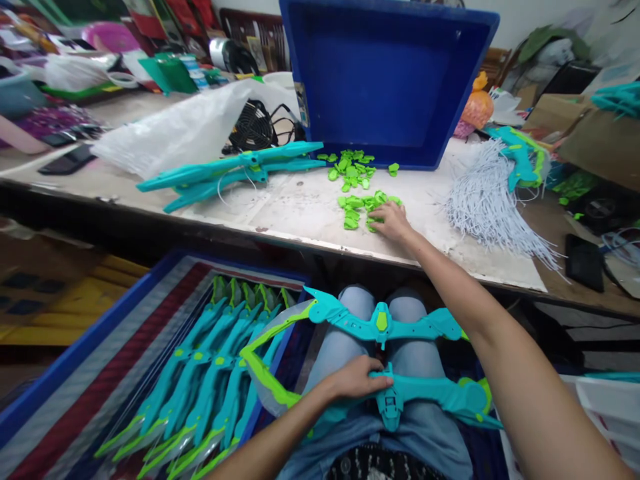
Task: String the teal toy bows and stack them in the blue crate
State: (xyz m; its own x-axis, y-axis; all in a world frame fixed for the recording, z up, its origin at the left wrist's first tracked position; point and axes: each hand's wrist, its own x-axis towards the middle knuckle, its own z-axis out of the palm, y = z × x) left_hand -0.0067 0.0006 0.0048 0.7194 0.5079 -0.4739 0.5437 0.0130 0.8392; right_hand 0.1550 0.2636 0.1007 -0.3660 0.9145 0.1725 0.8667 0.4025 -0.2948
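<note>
Across my lap lies a teal plastic frame (430, 390) with lime-green and clear ends, its two long bars joined by an angled side at left. My left hand (357, 378) grips the nearer bar beside its central bracket, thumb on top. A lime-green insert sits in the middle of the farther bar. Up on the table my right hand (393, 220) reaches into a loose cluster of small green plastic pieces (351, 219), fingers curled down at its right side. Its fingertips are partly hidden among the pieces. A second cluster of green pieces (353, 170) lies just behind.
A blue bin (370, 87) stands tipped on its side at the back. Teal frames (230, 170) rest on the table at left, near a white plastic bag (170, 130). White cords (490, 200) hang at right. Several similar frames (200, 360) fill a blue-edged crate (100, 340) at lower left.
</note>
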